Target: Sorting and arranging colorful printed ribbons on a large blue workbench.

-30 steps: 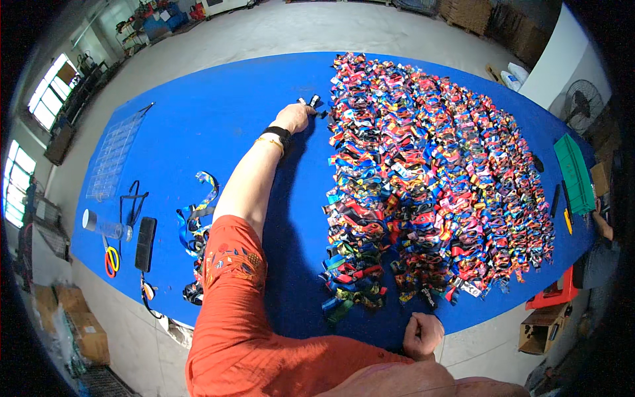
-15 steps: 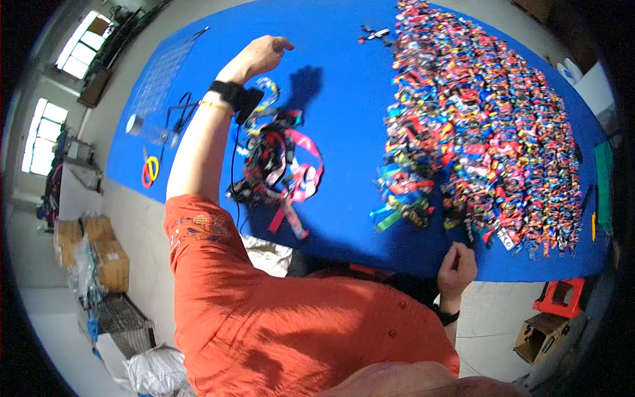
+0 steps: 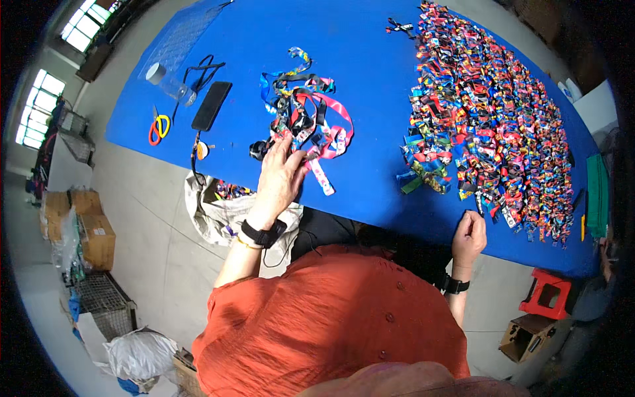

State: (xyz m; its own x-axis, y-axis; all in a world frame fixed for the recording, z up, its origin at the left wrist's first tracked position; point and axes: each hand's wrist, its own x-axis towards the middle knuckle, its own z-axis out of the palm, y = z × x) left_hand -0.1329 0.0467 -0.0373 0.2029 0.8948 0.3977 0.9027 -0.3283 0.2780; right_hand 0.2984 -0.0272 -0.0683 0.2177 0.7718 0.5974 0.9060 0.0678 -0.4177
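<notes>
A tangled heap of colourful printed lanyard straps (image 3: pixel 305 119) lies on the blue-covered table, with one pink strap looping out on its right. My left hand (image 3: pixel 281 173) rests at the near side of this heap, fingers apart and touching the straps. By the table's near edge, my right hand (image 3: pixel 469 237) is closed with its fingers curled together. Anything inside those fingers is hidden. Just beyond it, a black-and-white strap end (image 3: pixel 480 202) hangs from the long rows of bundled straps (image 3: pixel 493 126) that cover the right part of the table.
Left of the heap lie a black phone (image 3: pixel 211 106), red-and-yellow scissors (image 3: pixel 159 128) and a clear bottle (image 3: pixel 167 83). A small dark strap piece (image 3: pixel 399 27) sits far back. Below the near edge, a white sack (image 3: pixel 215 215) holds more straps. A red stool (image 3: pixel 546 294) stands at right.
My left hand has come back from beyond the heap down onto its near side. The phone and sack opening now show. My right hand stays near the table edge.
</notes>
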